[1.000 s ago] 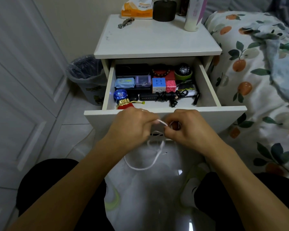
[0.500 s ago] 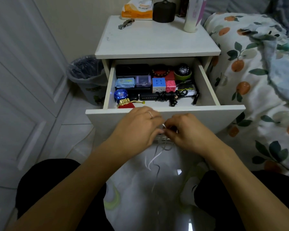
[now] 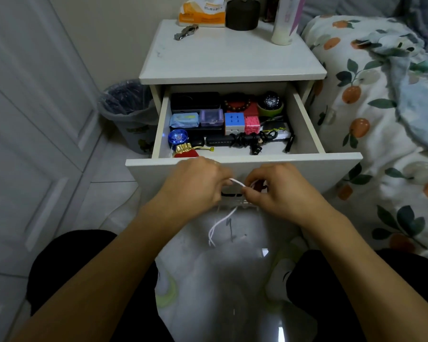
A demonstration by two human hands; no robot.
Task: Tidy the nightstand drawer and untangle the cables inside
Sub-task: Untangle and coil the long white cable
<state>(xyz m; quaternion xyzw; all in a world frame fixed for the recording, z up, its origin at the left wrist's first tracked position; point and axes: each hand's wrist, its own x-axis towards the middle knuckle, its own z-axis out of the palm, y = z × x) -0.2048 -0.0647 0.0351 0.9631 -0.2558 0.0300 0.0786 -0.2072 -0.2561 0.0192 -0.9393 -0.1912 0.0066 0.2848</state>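
The white nightstand drawer (image 3: 307, 166) stands pulled out. In front of its face my left hand (image 3: 195, 186) and my right hand (image 3: 274, 188) both pinch a thin white cable (image 3: 220, 223). A short span of it runs between my fingertips, and a loop hangs down below them. Inside the drawer a coiled black cable (image 3: 247, 140) with a plug lies at the front middle. A blue yo-yo (image 3: 178, 137), a red and gold pouch (image 3: 185, 151), a puzzle cube (image 3: 234, 122), a pink cube (image 3: 252, 124) and small boxes fill the drawer.
A lined waste bin (image 3: 129, 112) stands left of the nightstand. The bed with a fruit-print cover (image 3: 381, 119) is tight on the right. A tissue pack (image 3: 203, 11), dark jar (image 3: 242, 13), bottle (image 3: 282, 23) and keys (image 3: 185, 32) sit on the nightstand top. White closet doors (image 3: 35, 119) are at left.
My hands moved together, then slightly apart again, working the white cable. The hanging loop got shorter and narrower than a second ago.
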